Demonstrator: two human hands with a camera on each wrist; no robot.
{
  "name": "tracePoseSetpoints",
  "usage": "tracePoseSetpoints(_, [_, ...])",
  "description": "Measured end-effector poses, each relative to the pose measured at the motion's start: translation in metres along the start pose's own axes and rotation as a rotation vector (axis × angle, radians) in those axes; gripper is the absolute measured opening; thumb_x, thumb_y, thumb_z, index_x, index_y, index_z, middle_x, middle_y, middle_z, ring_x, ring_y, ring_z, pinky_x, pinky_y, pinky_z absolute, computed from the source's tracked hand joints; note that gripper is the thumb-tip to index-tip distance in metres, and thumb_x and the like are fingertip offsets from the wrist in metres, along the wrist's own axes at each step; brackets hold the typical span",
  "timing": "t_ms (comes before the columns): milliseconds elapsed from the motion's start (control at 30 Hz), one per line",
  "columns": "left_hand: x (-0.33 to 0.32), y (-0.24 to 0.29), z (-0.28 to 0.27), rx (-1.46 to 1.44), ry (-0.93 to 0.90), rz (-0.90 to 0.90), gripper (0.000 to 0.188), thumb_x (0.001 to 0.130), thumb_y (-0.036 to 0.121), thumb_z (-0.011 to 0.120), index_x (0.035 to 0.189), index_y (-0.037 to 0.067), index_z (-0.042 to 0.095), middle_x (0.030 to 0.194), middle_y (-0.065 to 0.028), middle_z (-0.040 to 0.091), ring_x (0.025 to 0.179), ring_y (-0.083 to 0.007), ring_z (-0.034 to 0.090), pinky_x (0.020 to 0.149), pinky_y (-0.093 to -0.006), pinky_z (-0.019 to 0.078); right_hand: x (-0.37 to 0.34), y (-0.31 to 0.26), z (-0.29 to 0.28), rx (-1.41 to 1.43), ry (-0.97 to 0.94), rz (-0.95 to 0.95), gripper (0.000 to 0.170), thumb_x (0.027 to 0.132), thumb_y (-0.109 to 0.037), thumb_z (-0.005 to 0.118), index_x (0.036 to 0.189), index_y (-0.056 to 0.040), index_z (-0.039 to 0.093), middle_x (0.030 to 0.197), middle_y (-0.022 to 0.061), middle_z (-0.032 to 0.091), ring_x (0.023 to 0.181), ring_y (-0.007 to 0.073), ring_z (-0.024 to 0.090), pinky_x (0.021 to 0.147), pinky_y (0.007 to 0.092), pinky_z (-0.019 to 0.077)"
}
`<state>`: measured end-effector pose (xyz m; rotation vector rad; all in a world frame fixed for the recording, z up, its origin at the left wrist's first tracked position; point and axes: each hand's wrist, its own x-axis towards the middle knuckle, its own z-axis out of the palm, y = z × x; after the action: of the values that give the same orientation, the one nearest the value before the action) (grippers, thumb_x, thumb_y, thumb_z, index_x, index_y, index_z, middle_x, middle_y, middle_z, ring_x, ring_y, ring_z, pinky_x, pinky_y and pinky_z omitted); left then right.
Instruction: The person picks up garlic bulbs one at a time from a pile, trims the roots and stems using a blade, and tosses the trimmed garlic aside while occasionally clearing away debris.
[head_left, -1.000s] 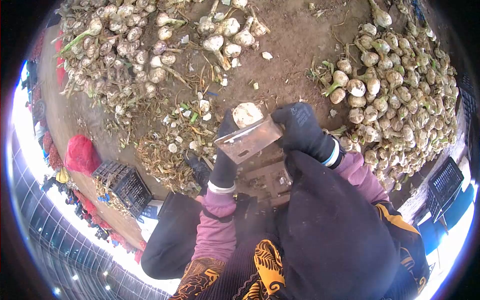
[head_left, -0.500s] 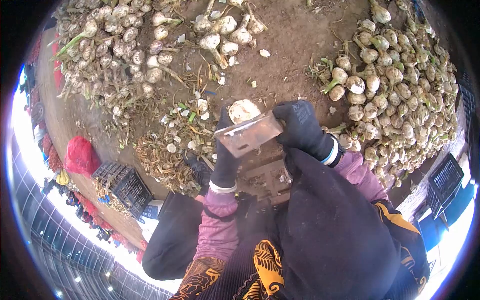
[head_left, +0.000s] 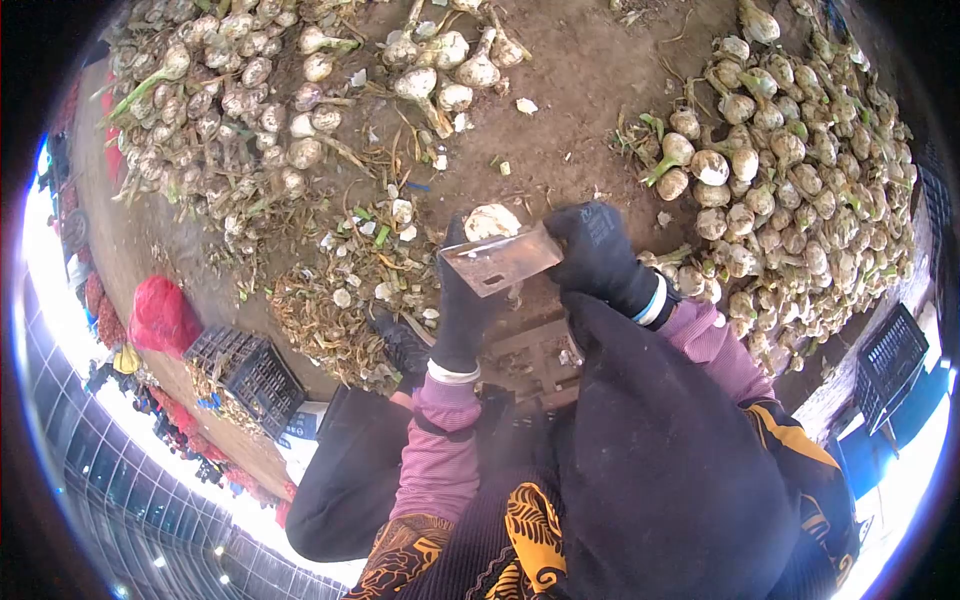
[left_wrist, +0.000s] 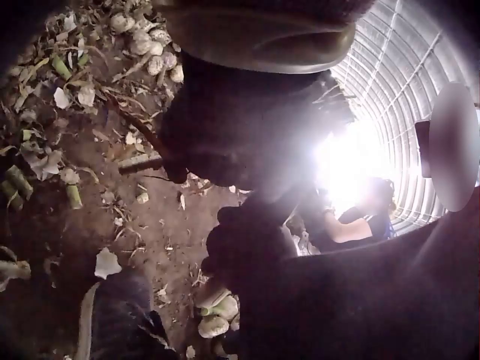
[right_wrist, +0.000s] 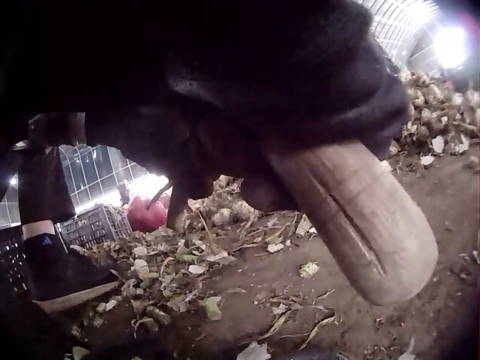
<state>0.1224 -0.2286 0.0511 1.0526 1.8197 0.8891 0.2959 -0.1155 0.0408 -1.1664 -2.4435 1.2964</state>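
In the head view my gloved left hand holds a pale garlic bulb in front of my knees. My gloved right hand grips a cleaver with a broad, stained blade. The blade reaches left from that hand, its far edge overlapping the near side of the bulb. A rounded wooden handle end sticks out of the right fist in the right wrist view. The left wrist view shows the dark glove in shadow, with the bulb hidden there.
A big heap of garlic lies to the right, another pile at upper left. Cut stalks and leaves litter the dirt floor beside my shoe. Black crates and a red bag stand at the left.
The cleaver's blade has turned, its left end rising in the head view, and it sits closer over the bulb. The left hand has shifted slightly, still holding the bulb.
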Motion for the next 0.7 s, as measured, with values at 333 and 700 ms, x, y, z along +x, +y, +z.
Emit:
tracePoseSetpoints(333, [0.0,0.002,0.007,0.077,0.021,-0.107,0.056,0.072,0.011,0.078,0.12,-0.001,0.053,0.112,-0.0147,0.059,0.102,-0.0307,0.059,0.091,-0.0408,0.0471,-0.001,0.002,0.009,0.02,-0.038,0.106,0.025,0.06,-0.026,0.073,0.074,-0.0077,0.063,0.07,0.0159,0.061,0.07,0.038,0.062,0.063,0.0454,0.0476])
tracePoseSetpoints(700, [-0.001,0.005,0.0,-0.327,-0.11,-0.04,0.04,0.082,0.006,0.069,0.121,0.004,0.058,0.111,-0.0086,0.066,0.1,-0.0207,0.064,0.087,-0.0348,0.0525,-0.002,-0.008,-0.011,-0.059,-0.03,-0.023,0.026,0.06,-0.031,0.076,0.075,-0.0113,0.066,0.07,0.0126,0.063,0.07,0.0343,0.064,0.065,0.0454,0.0497])
